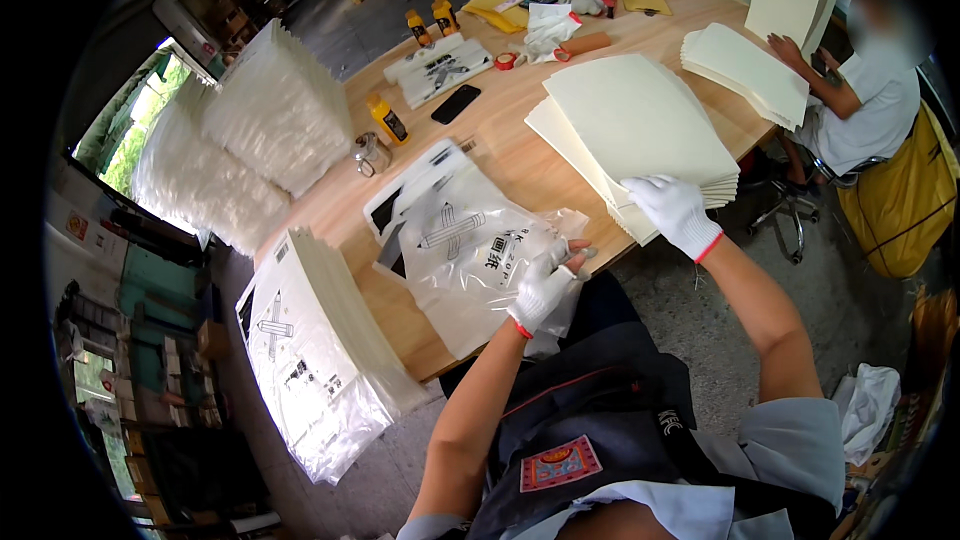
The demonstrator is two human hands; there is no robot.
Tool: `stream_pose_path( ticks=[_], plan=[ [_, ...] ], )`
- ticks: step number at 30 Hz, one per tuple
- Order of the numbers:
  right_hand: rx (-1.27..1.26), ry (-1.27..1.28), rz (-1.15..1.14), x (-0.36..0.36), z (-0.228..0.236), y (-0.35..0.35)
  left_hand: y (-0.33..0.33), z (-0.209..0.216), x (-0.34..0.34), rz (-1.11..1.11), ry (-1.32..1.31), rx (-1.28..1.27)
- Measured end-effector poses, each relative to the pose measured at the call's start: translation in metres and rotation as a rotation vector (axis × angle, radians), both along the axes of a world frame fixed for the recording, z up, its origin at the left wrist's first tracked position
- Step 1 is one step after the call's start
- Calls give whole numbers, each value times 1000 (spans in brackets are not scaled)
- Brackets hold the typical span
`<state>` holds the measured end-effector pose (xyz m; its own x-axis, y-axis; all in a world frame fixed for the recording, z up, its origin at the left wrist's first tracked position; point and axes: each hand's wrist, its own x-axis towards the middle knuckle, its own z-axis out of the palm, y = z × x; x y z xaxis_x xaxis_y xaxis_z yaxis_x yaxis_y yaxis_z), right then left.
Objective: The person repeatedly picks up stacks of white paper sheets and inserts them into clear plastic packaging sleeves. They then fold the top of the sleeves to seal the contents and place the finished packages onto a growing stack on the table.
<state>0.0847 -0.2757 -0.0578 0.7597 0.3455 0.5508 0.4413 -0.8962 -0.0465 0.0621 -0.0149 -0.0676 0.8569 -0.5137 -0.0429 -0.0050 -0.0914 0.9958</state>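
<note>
My left hand (545, 290), in a white glove with some bare fingertips, is closed on the mouth edge of a clear plastic bag (450, 240) printed with black crossed pencils. The bag lies on the table over more printed bags (415, 175). My right hand (672, 212), in a white glove with a red cuff, rests on the near corner of a stack of cream paper sheets (640, 120). Its fingers are stretched over the top sheets; the thumb's hold cannot be made out. The upper sheets sit turned against those beneath.
A pile of filled paper packs (310, 325) stands at the table's left corner, behind it tall plastic-wrapped stacks (275, 110). Beyond the bags are a glass jar (370, 154), a yellow bottle (387, 120) and a phone (456, 104). At right, a seated person (875, 90) handles sheets beside another paper stack (745, 70).
</note>
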Motion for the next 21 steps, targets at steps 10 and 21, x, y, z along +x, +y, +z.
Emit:
stream_pose_path(
  ticks=[10, 21],
  plan=[
    [565, 146, -103, -105, 26, 40, 57, -19, 12, 220, 562, -193],
    [1151, 592, -136, -100, -34, 80, -22, 17, -83, 45, -571, 611]
  ],
)
